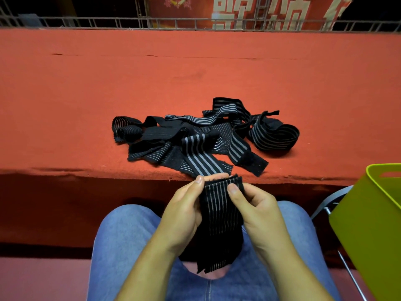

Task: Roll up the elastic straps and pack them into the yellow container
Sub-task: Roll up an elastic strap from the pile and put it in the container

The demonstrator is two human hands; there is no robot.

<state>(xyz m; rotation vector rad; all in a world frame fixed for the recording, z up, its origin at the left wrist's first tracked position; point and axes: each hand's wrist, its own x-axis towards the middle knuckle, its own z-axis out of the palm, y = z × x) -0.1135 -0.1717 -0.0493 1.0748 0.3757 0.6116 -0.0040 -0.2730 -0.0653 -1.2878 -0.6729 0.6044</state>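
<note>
A black elastic strap (pixel 221 222) with thin grey stripes hangs over my lap, its lower end reaching between my knees. My left hand (pixel 184 211) and my right hand (pixel 258 207) both pinch its top edge, thumbs on the near face, just below the table's front edge. A tangled pile of several more black striped straps (pixel 201 137) lies on the red table a little beyond my hands. The yellow container (pixel 368 220) stands at the right edge, tilted, its inside mostly out of view.
The red cloth-covered table (pixel 108 94) stretches wide behind the pile. A metal railing (pixel 195 22) and a red banner run along the far side. A grey metal chair frame (pixel 332 205) sits under the yellow container. My jeans fill the bottom.
</note>
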